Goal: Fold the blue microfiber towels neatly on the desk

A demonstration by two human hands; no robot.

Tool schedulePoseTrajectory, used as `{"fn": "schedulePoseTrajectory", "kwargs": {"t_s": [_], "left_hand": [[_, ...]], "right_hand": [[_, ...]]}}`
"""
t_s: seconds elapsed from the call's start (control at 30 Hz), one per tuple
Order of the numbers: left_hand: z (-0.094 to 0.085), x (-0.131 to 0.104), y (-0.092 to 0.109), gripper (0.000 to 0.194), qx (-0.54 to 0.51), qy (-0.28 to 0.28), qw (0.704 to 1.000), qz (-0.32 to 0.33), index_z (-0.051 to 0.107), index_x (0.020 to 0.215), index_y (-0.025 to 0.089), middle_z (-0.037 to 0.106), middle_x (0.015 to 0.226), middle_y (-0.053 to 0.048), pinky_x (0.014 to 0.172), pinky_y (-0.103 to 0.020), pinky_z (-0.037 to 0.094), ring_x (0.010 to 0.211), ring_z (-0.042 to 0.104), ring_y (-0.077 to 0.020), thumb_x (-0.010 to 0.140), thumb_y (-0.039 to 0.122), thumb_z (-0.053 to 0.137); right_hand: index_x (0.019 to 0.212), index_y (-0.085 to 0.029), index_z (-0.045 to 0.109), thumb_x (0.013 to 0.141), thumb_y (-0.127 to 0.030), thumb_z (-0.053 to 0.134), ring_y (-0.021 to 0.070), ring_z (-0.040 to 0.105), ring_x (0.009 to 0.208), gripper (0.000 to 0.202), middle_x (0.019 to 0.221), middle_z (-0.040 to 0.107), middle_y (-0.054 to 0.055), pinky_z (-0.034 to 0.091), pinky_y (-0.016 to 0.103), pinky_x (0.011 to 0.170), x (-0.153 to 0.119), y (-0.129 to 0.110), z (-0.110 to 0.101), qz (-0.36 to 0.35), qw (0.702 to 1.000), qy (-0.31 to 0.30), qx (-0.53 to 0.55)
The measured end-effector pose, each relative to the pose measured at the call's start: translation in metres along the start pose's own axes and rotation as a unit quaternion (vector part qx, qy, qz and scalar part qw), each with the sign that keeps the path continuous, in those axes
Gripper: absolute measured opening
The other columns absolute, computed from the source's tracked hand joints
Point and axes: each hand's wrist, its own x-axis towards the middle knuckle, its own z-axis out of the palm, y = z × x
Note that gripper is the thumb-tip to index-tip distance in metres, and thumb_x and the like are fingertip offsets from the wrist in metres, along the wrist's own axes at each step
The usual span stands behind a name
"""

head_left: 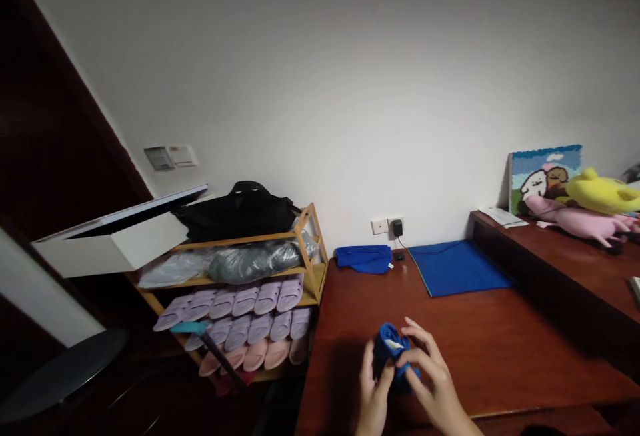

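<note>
A rolled blue cloth point(387, 336) with a bit of white showing at its top stands over the near part of the brown table point(480, 349). My left hand point(373, 386) grips the roll from the left, thumb in front and fingers behind. On the right side, my right hand point(434, 379) has its thumb and bent fingers on the roll, with the upper fingers lifted a little apart. Part of the roll is hidden behind my fingers. Farther back on the table lie a folded blue cloth point(364, 258) and a flat blue cloth point(457, 267).
Left of the table stands a wooden shoe rack point(315, 276) with lilac slippers point(245, 298), a black bag point(240, 213) and an open white box point(90, 253). A plugged-in charger point(397, 226) is on the wall. Plush toys point(580, 219) lie on the raised surface at right.
</note>
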Motion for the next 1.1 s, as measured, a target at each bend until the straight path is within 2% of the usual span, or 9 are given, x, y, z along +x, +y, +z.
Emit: {"fn": "schedulePoseTrajectory", "kwargs": {"t_s": [0.1, 0.33, 0.47, 0.57, 0.67, 0.77, 0.83, 0.93, 1.1], "left_hand": [[-0.007, -0.006, 0.004, 0.062, 0.014, 0.027, 0.999, 0.028, 0.068, 0.125, 0.022, 0.076, 0.128, -0.014, 0.108, -0.046, 0.054, 0.125, 0.068, -0.0348, 0.077, 0.058, 0.084], [-0.018, -0.018, 0.019, 0.047, 0.077, -0.017, 0.991, 0.104, 0.066, 0.120, 0.022, 0.073, 0.128, -0.014, 0.108, -0.047, 0.053, 0.122, 0.069, -0.0319, 0.085, 0.052, 0.078], [-0.016, -0.025, 0.028, 0.042, 0.107, -0.048, 0.988, 0.105, 0.065, 0.116, 0.023, 0.073, 0.127, -0.013, 0.109, -0.048, 0.051, 0.124, 0.067, -0.0319, 0.087, 0.050, 0.078], [-0.014, -0.029, 0.035, 0.046, 0.126, -0.105, 0.981, 0.105, 0.064, 0.120, 0.025, 0.072, 0.125, -0.011, 0.111, -0.048, 0.049, 0.125, 0.065, -0.0316, 0.085, 0.051, 0.079], [-0.013, -0.031, 0.040, 0.072, 0.116, -0.200, 0.969, 0.086, 0.059, 0.139, 0.024, 0.064, 0.142, -0.015, 0.117, -0.050, 0.044, 0.136, 0.057, -0.0349, 0.081, 0.062, 0.080], [-0.011, -0.030, 0.041, 0.077, 0.103, -0.250, 0.962, 0.045, 0.052, 0.153, 0.025, 0.051, 0.160, -0.014, 0.128, -0.053, 0.029, 0.150, 0.043, -0.0348, 0.093, 0.071, 0.059], [-0.007, -0.029, 0.039, 0.066, 0.097, -0.238, 0.966, 0.014, 0.054, 0.153, 0.026, 0.049, 0.163, -0.010, 0.131, -0.053, 0.023, 0.154, 0.039, -0.0312, 0.102, 0.067, 0.041], [0.002, -0.028, 0.035, 0.057, 0.101, -0.202, 0.974, 0.005, 0.061, 0.147, 0.028, 0.056, 0.158, -0.008, 0.129, -0.051, 0.030, 0.149, 0.047, -0.0296, 0.104, 0.061, 0.044], [0.013, -0.028, 0.039, 0.044, 0.175, -0.152, 0.966, 0.110, 0.069, 0.139, 0.030, 0.069, 0.143, -0.009, 0.116, -0.042, 0.050, 0.133, 0.063, -0.0272, 0.102, 0.050, 0.055]], "right_hand": [[0.110, -0.029, 0.072, 0.096, -0.028, 0.064, 0.0257, 0.070, 0.117, 0.016, 0.122, 0.071, 0.010, 0.062, 0.037, 0.096, -0.016, -0.005, 0.006, 0.072, 0.995, 0.059, 0.040], [0.106, -0.028, 0.073, 0.095, -0.033, 0.066, 0.0214, 0.073, 0.100, 0.015, 0.106, 0.073, 0.007, 0.061, 0.028, 0.089, -0.023, -0.027, -0.004, 0.102, 0.991, -0.036, 0.084], [0.099, -0.029, 0.078, 0.098, -0.035, 0.062, 0.0210, 0.073, 0.099, 0.017, 0.102, 0.074, 0.007, 0.061, 0.027, 0.088, -0.019, -0.022, -0.017, 0.102, 0.993, -0.015, 0.050], [0.095, -0.029, 0.080, 0.098, -0.039, 0.063, 0.0217, 0.074, 0.098, 0.020, 0.100, 0.074, 0.007, 0.062, 0.028, 0.085, -0.013, -0.020, -0.024, 0.086, 0.996, 0.018, 0.024], [0.101, -0.030, 0.080, 0.099, -0.037, 0.063, 0.0208, 0.075, 0.090, 0.019, 0.095, 0.076, 0.006, 0.063, 0.028, 0.080, -0.010, -0.024, -0.026, 0.079, 0.996, 0.020, 0.042], [0.100, -0.028, 0.079, 0.097, -0.037, 0.067, 0.0206, 0.077, 0.084, 0.015, 0.091, 0.079, 0.004, 0.064, 0.027, 0.077, -0.011, -0.029, -0.024, 0.095, 0.993, 0.031, 0.056], [0.095, -0.027, 0.078, 0.096, -0.037, 0.069, 0.0208, 0.077, 0.082, 0.014, 0.088, 0.080, 0.004, 0.064, 0.028, 0.077, -0.012, -0.031, -0.022, 0.098, 0.993, 0.046, 0.054], [0.094, -0.026, 0.078, 0.096, -0.034, 0.069, 0.0207, 0.078, 0.085, 0.012, 0.090, 0.080, 0.004, 0.064, 0.029, 0.080, -0.013, -0.030, -0.022, 0.078, 0.994, 0.059, 0.051], [0.090, -0.026, 0.076, 0.093, -0.025, 0.071, 0.0214, 0.076, 0.095, 0.007, 0.099, 0.078, 0.006, 0.064, 0.032, 0.083, -0.008, -0.031, -0.026, 0.023, 0.992, 0.123, -0.003]]}}
